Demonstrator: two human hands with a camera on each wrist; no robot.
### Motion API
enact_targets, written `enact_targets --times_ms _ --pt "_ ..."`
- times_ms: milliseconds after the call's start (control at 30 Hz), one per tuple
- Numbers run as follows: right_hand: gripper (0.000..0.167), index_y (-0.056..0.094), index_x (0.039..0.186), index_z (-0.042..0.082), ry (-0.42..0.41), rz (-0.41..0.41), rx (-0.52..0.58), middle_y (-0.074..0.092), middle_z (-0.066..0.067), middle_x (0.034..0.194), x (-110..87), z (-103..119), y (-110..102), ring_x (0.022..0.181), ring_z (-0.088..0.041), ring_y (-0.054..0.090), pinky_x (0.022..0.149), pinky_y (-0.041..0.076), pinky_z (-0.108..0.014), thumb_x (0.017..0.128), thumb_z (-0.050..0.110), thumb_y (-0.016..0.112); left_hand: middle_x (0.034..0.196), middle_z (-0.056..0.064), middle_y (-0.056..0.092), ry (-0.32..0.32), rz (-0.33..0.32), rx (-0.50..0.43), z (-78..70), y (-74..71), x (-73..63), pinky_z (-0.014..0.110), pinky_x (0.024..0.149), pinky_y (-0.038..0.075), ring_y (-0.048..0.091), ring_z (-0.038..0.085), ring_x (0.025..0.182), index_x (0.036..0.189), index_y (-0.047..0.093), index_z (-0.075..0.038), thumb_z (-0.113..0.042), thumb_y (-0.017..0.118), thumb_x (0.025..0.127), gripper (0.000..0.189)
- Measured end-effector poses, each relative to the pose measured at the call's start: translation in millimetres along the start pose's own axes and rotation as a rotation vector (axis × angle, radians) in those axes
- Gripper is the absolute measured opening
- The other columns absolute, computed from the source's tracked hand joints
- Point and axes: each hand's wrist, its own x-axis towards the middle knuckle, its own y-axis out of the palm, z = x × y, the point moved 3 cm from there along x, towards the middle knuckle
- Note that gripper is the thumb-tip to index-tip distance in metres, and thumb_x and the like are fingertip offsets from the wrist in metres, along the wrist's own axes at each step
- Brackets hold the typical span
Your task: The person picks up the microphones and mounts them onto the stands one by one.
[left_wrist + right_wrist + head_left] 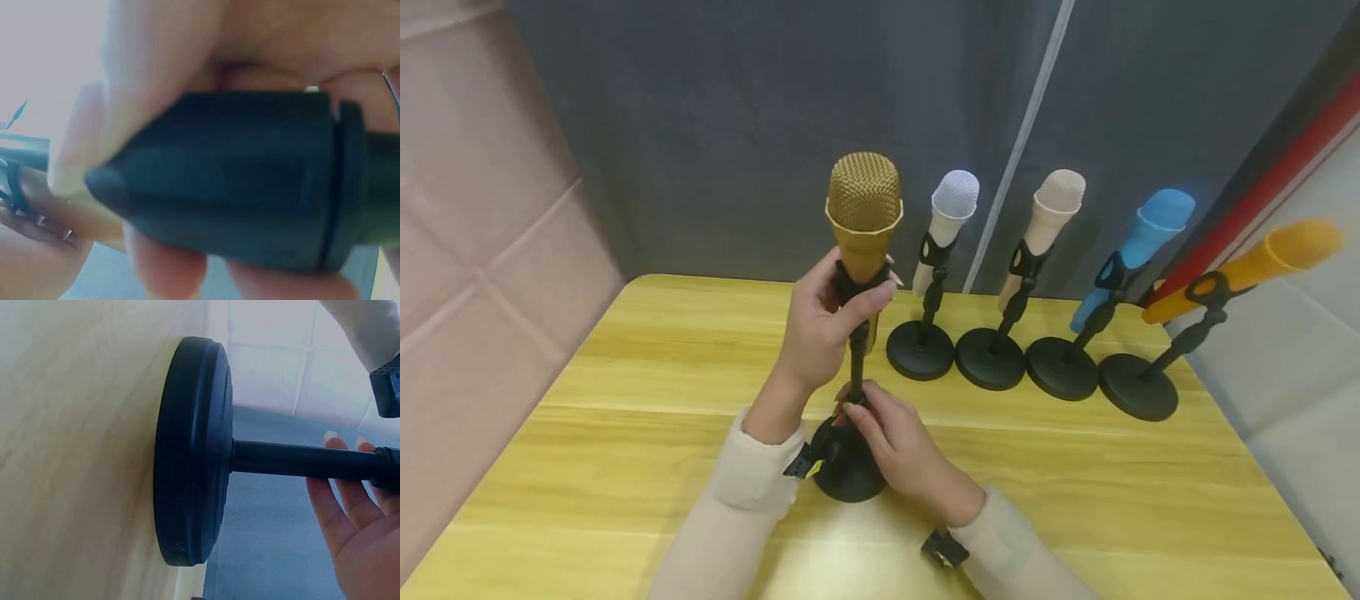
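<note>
A gold microphone [864,196] with a mesh head stands upright in the black clip of a desk stand. My left hand [820,329] grips the clip and the microphone's handle, thumb across the front. Lower down, my right hand [910,446] holds the stand's pole just above the round base [848,471]. Fingers wrap a tapered black collar [219,181] close up in the left wrist view, with the gold handle beyond it. In the right wrist view the pole [281,459] runs from the base to my fingers; the base is at the wooden table.
In a row at the back right stand a white microphone [953,200], a beige microphone [1051,208], a blue microphone [1157,225] and an orange microphone [1262,262], each on a black stand. A grey curtain [760,125] hangs behind the wooden table [647,400].
</note>
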Motion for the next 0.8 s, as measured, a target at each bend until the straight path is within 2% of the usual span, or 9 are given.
enact_targets --times_ms 267,333,467,567,633,700,800 --pt "0.016 0.061 0.112 0.011 0.016 0.014 0.001 0.070 -0.001 0.094 -0.4 -0.3 -0.3 0.089 -0.008 0.068 0.086 0.058 -0.030 0.107 0.021 0.049 0.098 -0.009 0.068 -0.032 -0.005 0.017 -1.6 0.1 -1.5 0.028 0.081 0.052 0.062 0.015 0.087 0.117 0.059 0.005 -0.027 0.069 0.095 0.040" --pt "0.015 0.061 0.111 0.012 0.017 0.018 -0.003 0.071 0.000 0.094 -0.5 0.0 -1.2 0.089 -0.008 0.068 0.086 0.058 -0.030 0.108 0.021 0.049 0.099 -0.005 0.068 -0.040 -0.006 0.040 -2.4 0.5 -1.9 0.029 0.081 0.052 0.062 0.016 0.087 0.119 0.059 0.004 -0.022 0.067 0.096 0.035" --pt "0.015 0.061 0.111 0.013 0.030 0.026 -0.001 0.071 0.000 0.094 -0.8 0.5 -3.2 0.089 -0.008 0.068 0.086 0.058 -0.030 0.107 0.022 0.050 0.104 0.011 0.068 -0.052 0.007 0.069 -5.0 2.3 -2.6 0.029 0.084 0.051 0.062 0.017 0.092 0.122 0.057 0.002 -0.014 0.063 0.096 0.032" --pt "0.017 0.062 0.112 0.012 0.055 0.047 0.007 0.071 0.000 0.095 -0.3 0.8 -4.4 0.090 -0.008 0.068 0.088 0.058 -0.030 0.107 0.023 0.050 0.110 0.021 0.065 -0.066 0.033 0.045 -7.8 2.5 -3.1 0.029 0.088 0.050 0.062 0.020 0.099 0.126 0.054 0.003 -0.014 0.058 0.096 0.035" --pt "0.019 0.062 0.113 0.011 0.071 0.067 0.012 0.072 0.000 0.096 0.6 1.2 -5.3 0.092 -0.009 0.068 0.090 0.058 -0.031 0.107 0.024 0.050 0.113 0.025 0.063 -0.078 0.050 0.041 -9.2 1.5 -3.7 0.030 0.088 0.049 0.062 0.022 0.102 0.129 0.052 0.002 -0.016 0.057 0.095 0.039" --pt "0.020 0.062 0.114 0.011 0.081 0.086 0.013 0.072 -0.001 0.098 1.3 2.0 -6.5 0.093 -0.011 0.068 0.091 0.058 -0.031 0.108 0.025 0.049 0.115 0.025 0.063 -0.094 0.064 0.048 -9.3 -0.3 -4.9 0.030 0.088 0.049 0.062 0.023 0.103 0.132 0.050 0.001 -0.018 0.058 0.094 0.042" --pt "0.020 0.062 0.114 0.012 0.079 0.107 0.007 0.073 -0.004 0.099 2.2 3.1 -8.7 0.095 -0.016 0.070 0.093 0.058 -0.033 0.108 0.026 0.049 0.117 0.022 0.064 -0.116 0.074 0.104 -8.9 -3.2 -7.8 0.031 0.084 0.049 0.061 0.022 0.096 0.133 0.050 -0.002 -0.021 0.060 0.094 0.044"
